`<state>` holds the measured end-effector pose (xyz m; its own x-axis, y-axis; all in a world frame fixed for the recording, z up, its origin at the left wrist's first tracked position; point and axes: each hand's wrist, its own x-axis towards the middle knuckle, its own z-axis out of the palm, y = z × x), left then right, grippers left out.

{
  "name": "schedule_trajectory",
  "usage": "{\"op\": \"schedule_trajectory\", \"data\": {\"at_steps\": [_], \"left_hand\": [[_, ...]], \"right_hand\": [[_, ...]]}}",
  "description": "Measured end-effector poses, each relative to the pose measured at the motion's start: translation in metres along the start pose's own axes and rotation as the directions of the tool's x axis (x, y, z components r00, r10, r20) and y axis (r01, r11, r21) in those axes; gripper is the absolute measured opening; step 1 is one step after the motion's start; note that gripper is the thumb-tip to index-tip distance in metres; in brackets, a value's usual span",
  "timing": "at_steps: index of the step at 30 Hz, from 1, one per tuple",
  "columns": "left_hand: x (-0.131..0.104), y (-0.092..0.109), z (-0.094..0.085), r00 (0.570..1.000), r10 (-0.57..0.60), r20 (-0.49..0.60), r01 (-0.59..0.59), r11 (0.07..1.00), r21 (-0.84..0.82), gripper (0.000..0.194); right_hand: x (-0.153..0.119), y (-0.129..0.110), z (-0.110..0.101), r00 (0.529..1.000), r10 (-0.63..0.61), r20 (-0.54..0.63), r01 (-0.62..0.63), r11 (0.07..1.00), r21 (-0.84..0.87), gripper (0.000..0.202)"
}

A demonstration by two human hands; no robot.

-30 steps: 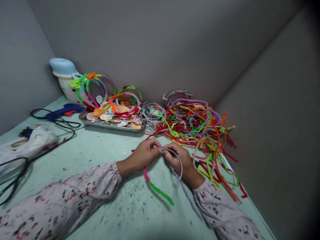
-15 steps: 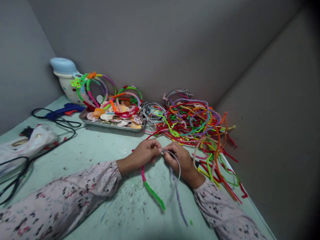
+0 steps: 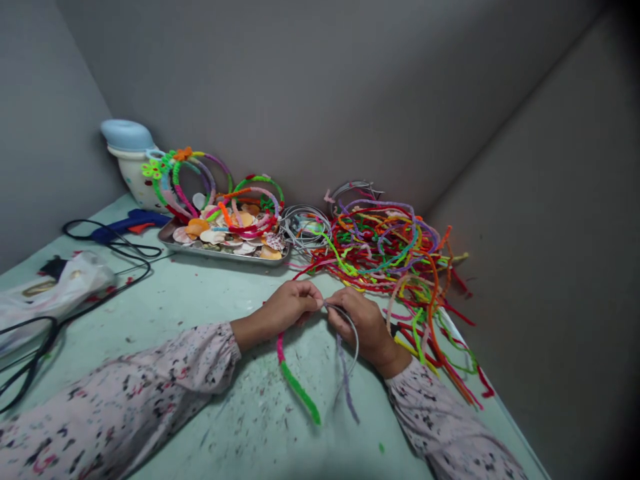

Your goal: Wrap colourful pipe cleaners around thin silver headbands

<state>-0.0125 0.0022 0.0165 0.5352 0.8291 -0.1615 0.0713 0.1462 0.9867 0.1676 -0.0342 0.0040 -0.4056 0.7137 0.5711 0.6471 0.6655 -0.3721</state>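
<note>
My left hand is closed, pinching a grey wire between thumb and fingers. From below this hand hangs the wire's wrapped end, covered in pink and then green fuzzy pipe cleaner. Just beside it, my right hand is closed at the spot where a lilac pipe cleaner meets the wire. The bare wire arcs over the right fingers and curves down, and the lilac tail dangles next to it. Both sets of fingertips nearly touch; the exact wrap between them is partly hidden.
Behind my hands stands a metal tray of seashells and colourful wrapped hoops. Coiled wires and a tangled pile of pipe cleaners lie to its right. At left are a blue glue gun, black cable and plastic bag.
The lilac tail has drawn up shorter and swung left. The green-wrapped end has shifted slightly left. Both hands keep nearly the same place and stay closed.
</note>
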Motion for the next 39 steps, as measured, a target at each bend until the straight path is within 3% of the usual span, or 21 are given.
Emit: {"op": "schedule_trajectory", "data": {"at_steps": [5, 10, 22, 27, 33, 39], "left_hand": [[-0.001, 0.005, 0.000, 0.999, -0.045, 0.014, 0.045, 0.999, -0.029, 0.011], [0.000, 0.007, 0.000, 0.997, -0.073, 0.032, 0.074, 0.997, -0.021, 0.010], [0.005, 0.000, -0.008, 0.987, -0.114, 0.112, 0.119, 0.992, -0.046, 0.007], [0.004, 0.003, -0.005, 0.993, -0.092, 0.070, 0.094, 0.995, -0.019, 0.009], [0.001, 0.004, -0.003, 0.997, -0.066, 0.050, 0.069, 0.996, -0.057, 0.011], [0.000, 0.005, -0.002, 0.998, -0.045, 0.044, 0.045, 0.999, -0.007, 0.016]], "right_hand": [[0.001, 0.000, 0.001, 0.999, 0.014, -0.047, -0.011, 0.997, 0.079, 0.016], [-0.003, 0.003, 0.001, 1.000, 0.020, 0.022, -0.022, 0.995, 0.096, 0.015], [-0.006, 0.001, -0.002, 0.993, -0.114, 0.044, 0.118, 0.988, -0.100, 0.023], [-0.004, 0.001, -0.001, 1.000, -0.016, 0.027, 0.015, 1.000, 0.005, 0.020], [-0.001, 0.007, 0.007, 0.961, 0.275, 0.002, -0.271, 0.943, 0.193, 0.011], [-0.001, 0.011, 0.010, 0.947, 0.317, -0.047, -0.298, 0.924, 0.239, 0.010]]}}
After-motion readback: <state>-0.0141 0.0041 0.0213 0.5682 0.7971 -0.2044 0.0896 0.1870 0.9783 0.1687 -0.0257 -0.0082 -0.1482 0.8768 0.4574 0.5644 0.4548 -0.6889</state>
